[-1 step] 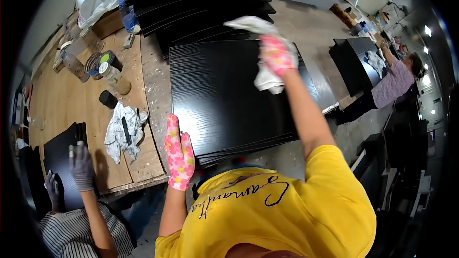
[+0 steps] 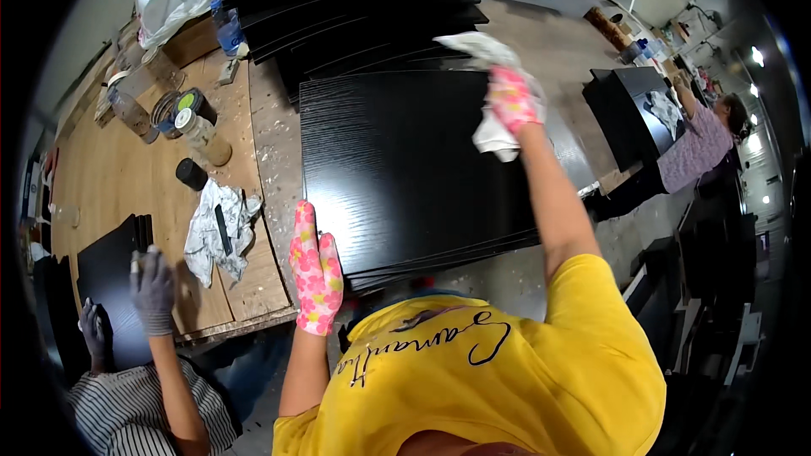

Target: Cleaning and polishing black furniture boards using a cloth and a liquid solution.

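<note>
A black wood-grained panel [image 2: 405, 169] lies flat in front of me, on top of a stack of similar panels. My right hand [image 2: 513, 100], in a pink flowered glove, presses a white cloth [image 2: 498, 137] onto its far right part. Part of the cloth trails out beyond the far edge. My left hand [image 2: 318, 274], gloved the same way, rests against the panel's near left corner with its fingers stretched out. Nothing shows in that hand.
Behind the panel rises a taller stack of black panels [image 2: 355, 0]. On the wooden bench [image 2: 127, 194] at left are jars [image 2: 203, 139], bottles and a crumpled rag [image 2: 221, 232]. A co-worker's grey-gloved hand [image 2: 154, 291] is over another black panel; another person works at far right.
My right hand and the white cloth have slid to the right across the panel. My left hand stays in place. The left co-worker's gloved hand has shifted slightly right.
</note>
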Available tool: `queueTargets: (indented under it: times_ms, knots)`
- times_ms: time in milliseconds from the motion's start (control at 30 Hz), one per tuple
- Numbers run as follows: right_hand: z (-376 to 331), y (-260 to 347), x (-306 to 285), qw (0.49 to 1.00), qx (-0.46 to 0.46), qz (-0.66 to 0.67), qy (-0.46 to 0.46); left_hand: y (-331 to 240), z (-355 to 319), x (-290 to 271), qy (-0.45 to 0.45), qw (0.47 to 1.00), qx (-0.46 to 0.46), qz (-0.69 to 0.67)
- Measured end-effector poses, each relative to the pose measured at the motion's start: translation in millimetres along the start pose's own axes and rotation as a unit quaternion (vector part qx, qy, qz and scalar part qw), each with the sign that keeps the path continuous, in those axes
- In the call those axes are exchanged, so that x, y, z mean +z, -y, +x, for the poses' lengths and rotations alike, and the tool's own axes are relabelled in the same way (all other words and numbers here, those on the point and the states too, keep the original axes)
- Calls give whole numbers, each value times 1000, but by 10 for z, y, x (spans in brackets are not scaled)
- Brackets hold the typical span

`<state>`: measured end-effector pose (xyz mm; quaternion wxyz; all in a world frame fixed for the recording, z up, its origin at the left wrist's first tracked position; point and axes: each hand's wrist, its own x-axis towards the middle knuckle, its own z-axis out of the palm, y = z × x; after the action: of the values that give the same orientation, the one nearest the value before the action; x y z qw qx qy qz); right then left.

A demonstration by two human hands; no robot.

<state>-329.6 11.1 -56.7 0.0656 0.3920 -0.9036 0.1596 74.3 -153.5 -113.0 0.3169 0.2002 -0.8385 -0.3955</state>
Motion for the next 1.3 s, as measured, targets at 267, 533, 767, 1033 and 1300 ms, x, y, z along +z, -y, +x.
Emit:
queueTargets:
  times_ms: [267,533,767,1033,1300]
  knots:
    - [-943,1882,411,949,-288,-34,122,59,-27,-12,14,999,-35,-37]
    - [-1427,255,-395,976,138,164,30,44,-44,8,7,994,-66,-91]
    - [-2119,1717,357,982,-170,81,-11,53,-24,25,3,995,-61,-79]
    - [-2004,101,-307,990,93,-102,-17,-42,-103,-77,1,969,-132,-207]
    - [-1735,1659,401,987,-160,-29,16,167,-172,-101,7,952,-121,-279]
